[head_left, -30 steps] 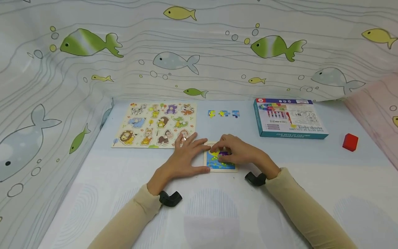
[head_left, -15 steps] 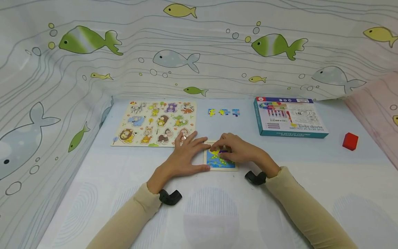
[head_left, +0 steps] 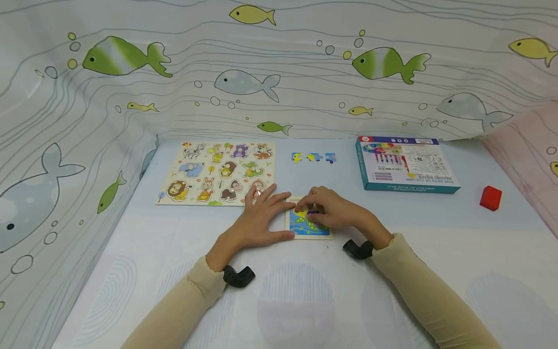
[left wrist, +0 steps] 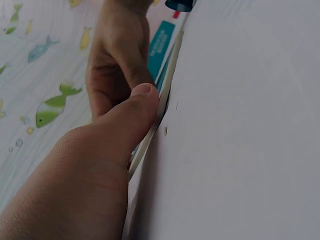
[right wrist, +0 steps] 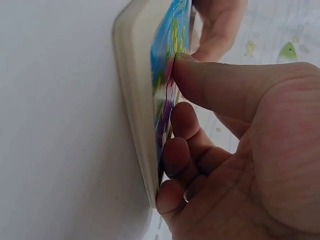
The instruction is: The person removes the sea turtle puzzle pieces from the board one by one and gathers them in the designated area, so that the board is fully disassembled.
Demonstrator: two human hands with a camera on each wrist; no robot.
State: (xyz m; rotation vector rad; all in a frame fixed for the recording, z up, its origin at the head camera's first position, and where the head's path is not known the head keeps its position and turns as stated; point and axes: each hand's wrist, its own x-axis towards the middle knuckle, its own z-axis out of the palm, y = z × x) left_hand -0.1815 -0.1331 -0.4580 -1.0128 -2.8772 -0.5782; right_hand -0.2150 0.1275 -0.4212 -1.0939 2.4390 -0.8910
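A small jigsaw puzzle [head_left: 301, 230] in a pale wooden frame lies flat, its picture blue with yellow, green and purple. My left hand [head_left: 257, 220] is spread at the frame's left side; its thumb [left wrist: 142, 97] presses the near left corner and a forefinger touches the far left one. Over the puzzle's right part, my right hand [head_left: 333, 208] has curled fingers, with thumb and fingertips pinching at a puzzle piece [right wrist: 170, 75] within the picture. The piece's outline is mostly hidden by the fingers. Several loose puzzle pieces [head_left: 314, 158] sit in a row beyond the frame.
An animal puzzle board [head_left: 202, 186] lies at the left, partly under my left fingers. A teal-edged box [head_left: 410, 167] lies at the back right, with a red block [head_left: 491, 198] farther right. A fish-print cloth [head_left: 305, 116] rises behind the table.
The right thumb has shifted very slightly on the puzzle since one second ago, and the view has tilted a little. Both hands otherwise hold the same place.
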